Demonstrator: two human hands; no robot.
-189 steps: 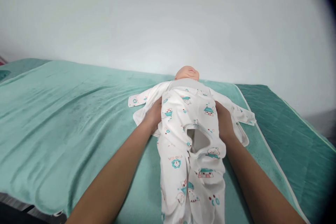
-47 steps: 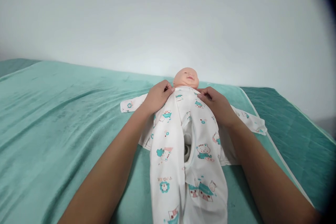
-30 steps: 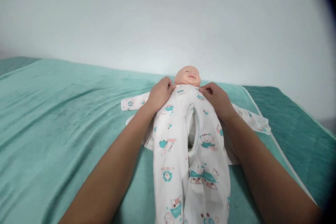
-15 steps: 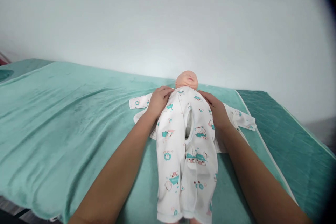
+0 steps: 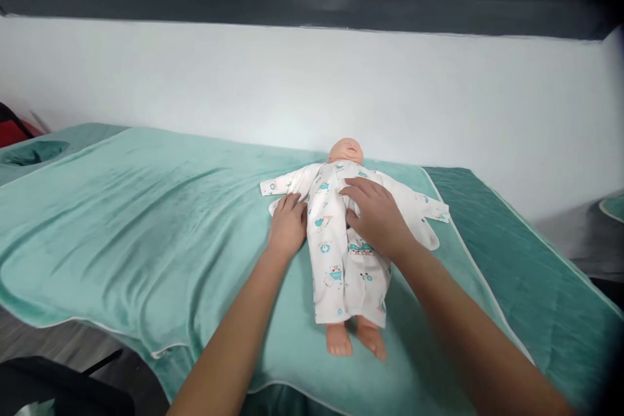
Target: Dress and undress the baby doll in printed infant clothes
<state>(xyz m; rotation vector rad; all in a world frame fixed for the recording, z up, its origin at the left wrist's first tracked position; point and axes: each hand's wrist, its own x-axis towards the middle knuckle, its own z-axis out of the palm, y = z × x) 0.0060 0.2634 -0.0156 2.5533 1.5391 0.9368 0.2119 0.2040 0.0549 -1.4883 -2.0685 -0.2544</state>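
Observation:
A baby doll (image 5: 347, 149) lies on its back with its head toward the wall and its bare feet toward me. White printed trousers (image 5: 327, 260) cover its legs and reach high up the chest. Beneath them, a white jacket (image 5: 412, 208) spreads out with both sleeves stretched sideways. My left hand (image 5: 288, 226) rests beside the trousers on the left, its extended fingers at the jacket's lower edge. Over the front of the trousers lies my right hand (image 5: 375, 213), thumb apart from loosely bent fingers. Neither hand visibly grips the cloth.
A light green blanket (image 5: 146, 221) with folds covers the bed, and a darker green quilted cover (image 5: 492, 221) shows at the right. Behind the bed rises a white wall (image 5: 292, 84) under a dark window frame (image 5: 390, 3). A black object (image 5: 63, 390) stands at the lower left.
Both hands have come down from the doll's shoulders. The right hand moved inward onto the trousers, the left to their side. My view has lifted, showing the window and the doll's feet.

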